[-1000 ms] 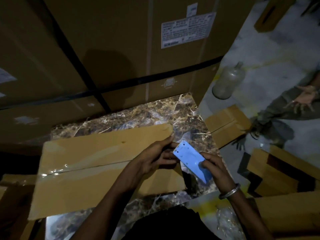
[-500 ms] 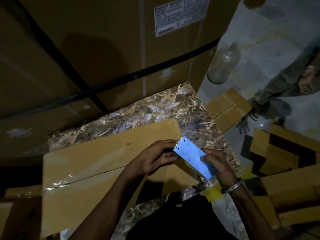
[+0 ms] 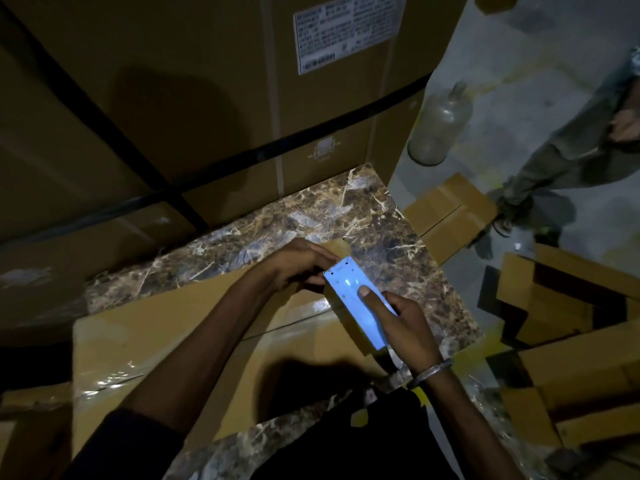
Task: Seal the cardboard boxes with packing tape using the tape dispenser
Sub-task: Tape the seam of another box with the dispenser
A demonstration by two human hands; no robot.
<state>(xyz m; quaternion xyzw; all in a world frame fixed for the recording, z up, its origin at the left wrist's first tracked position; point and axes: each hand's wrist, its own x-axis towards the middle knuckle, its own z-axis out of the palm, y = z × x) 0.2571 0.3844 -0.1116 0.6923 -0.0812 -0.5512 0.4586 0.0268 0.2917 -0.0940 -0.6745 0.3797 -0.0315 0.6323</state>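
Tape dispenser is the pale blue flat thing sitting dead centre of the shot, tilted so its toothed end points to about 11 o'clock and the other end to about 5. Right hand grips it from the 4 o'clock side, fingers wrapped around the lower half and the thumb pressed flat on the blue face; there's a metal bangle on that wrist. Left hand comes in from 9 o'clock and has its fingers curled together at the toothed end, looks like it's pinching something right there, but it's too dark to tell whether that's tape or the dispenser edge. All this happens just above the cardboard box, which lies flat on a brown marble table with shiny clear tape already along its centre seam out toward 8 o'clock. Behind the table, at 12 o'clock, is a huge carton with black straps and a white label. At 2 o'clock a big glass jug stands on the grey floor, another person's leg is at 3 o'clock, and more cardboard pieces lie scattered around 3 to 4 o'clock.
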